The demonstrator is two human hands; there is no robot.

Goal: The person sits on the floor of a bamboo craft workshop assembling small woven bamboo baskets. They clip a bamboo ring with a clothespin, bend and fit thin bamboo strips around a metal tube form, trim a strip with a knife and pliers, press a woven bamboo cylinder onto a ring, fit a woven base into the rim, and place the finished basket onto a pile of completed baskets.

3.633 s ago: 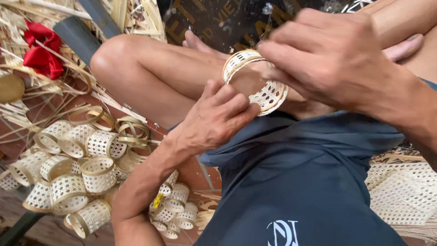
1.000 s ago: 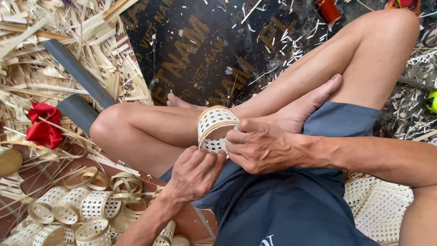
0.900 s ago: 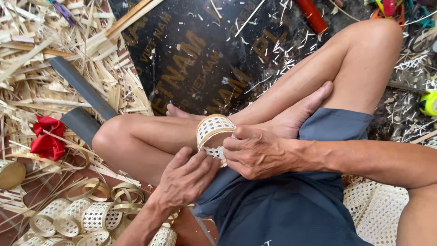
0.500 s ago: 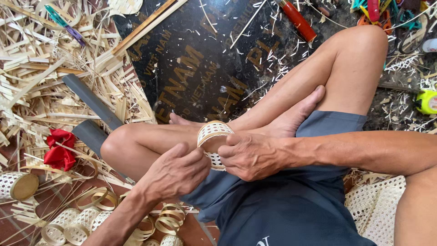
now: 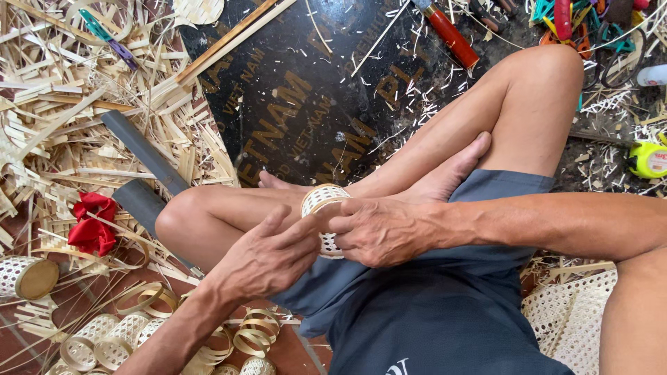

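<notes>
1. Far left of the grip: a small woven basket (image 5: 26, 276) on its side, a red cloth scrap (image 5: 90, 223) above it, bamboo strips (image 5: 62, 125) strewn over the floor.
2. Below-left of the grip: finished woven rings (image 5: 104, 340) and coiled bamboo bands (image 5: 257, 332) heaped by the forearm.
3. Left hand (image 5: 267, 253): now closed in, fingertips pressed to the near side of the small woven cylinder (image 5: 324, 217); half a second ago lower and slightly apart from it.
4. Woven cylinder: over the lap, just beside the bent knee, rim up, held in the grip of both hands.
5. Right hand (image 5: 385, 232): clenched around the cylinder's right side, thumb on the rim, as before.
6. Judged meaning: shaping of the weave goes on, nothing set down.
7. Far right of the grip: flat woven mat (image 5: 577, 326), yellow tape measure (image 5: 647, 160).
</notes>
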